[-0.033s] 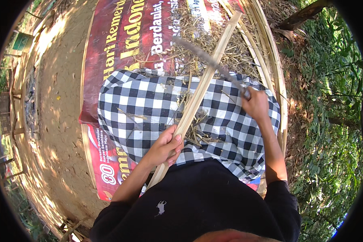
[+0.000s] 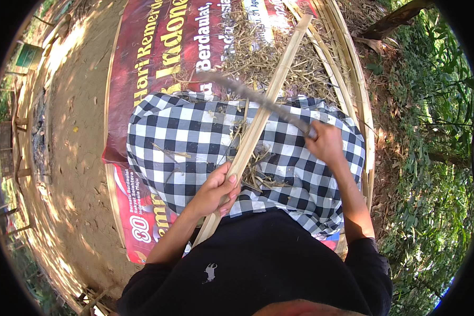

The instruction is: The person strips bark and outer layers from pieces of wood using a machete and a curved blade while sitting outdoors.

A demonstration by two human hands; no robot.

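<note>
My left hand (image 2: 217, 190) is wrapped round the lower part of a long pale wooden strip (image 2: 254, 128), perhaps split bamboo. The strip slants from beside my waist up to the far right. In my right hand (image 2: 326, 143) is the handle of a long, dark, narrow machete (image 2: 247, 95). Its blade points to the far left and crosses the strip beyond my left hand; blur hides whether the edge touches it. A black-and-white checked cloth (image 2: 184, 124) covers my lap beneath both hands, dotted with thin shavings (image 2: 258, 176).
A red printed banner (image 2: 126, 79) lies under me, with a heap of pale shavings (image 2: 268, 63) ahead. Several long wooden strips (image 2: 353, 79) run along its right edge. Bare earth (image 2: 81, 152) extends to the left; leafy plants (image 2: 432, 105) grow on the right.
My right hand has moved a little left and nearer to me, bringing the machete blade down along the strip. The left hand and the strip stay nearly still.
</note>
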